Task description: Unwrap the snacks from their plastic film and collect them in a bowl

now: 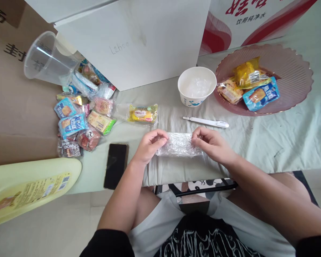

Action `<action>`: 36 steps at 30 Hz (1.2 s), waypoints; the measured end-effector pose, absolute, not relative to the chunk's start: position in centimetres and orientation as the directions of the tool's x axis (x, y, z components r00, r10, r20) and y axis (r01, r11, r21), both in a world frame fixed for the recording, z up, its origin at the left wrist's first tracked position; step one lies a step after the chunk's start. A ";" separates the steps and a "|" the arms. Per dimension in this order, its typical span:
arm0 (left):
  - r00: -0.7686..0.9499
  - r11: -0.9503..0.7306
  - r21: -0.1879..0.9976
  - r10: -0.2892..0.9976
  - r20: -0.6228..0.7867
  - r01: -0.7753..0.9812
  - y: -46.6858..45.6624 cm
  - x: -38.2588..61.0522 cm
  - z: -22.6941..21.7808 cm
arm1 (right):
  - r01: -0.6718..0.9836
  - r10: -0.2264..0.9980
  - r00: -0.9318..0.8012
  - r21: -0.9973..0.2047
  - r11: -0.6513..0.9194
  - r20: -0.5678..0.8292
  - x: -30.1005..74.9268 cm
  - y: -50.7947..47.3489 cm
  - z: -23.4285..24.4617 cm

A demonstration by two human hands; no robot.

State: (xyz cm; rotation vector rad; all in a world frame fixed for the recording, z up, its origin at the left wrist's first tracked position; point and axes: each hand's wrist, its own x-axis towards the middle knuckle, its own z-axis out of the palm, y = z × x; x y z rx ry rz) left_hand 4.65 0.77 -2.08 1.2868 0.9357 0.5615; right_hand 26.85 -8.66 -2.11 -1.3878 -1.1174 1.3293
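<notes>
A crinkled piece of clear plastic wrap is stretched between my two hands, close to the table's front edge. My left hand pinches its left end between thumb and fingers. At the opposite end my right hand grips the wrap the same way. Just beyond it lie a white-handled craft knife and a yellow packaged snack. A white paper bowl stands farther back. Whether anything is inside the wrap I cannot tell.
A pink scalloped tray holds several wrapped snacks at the right. Several more packets are heaped at the left, by a clear plastic cup. A phone lies near my left forearm. White boxes stand behind.
</notes>
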 end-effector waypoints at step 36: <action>0.679 0.078 0.982 0.712 -0.176 0.173 -1.2 5.5 -2.8 | 0.136 0.987 -0.140 -0.989 -0.061 -0.080 24.9 -9.5 -2.7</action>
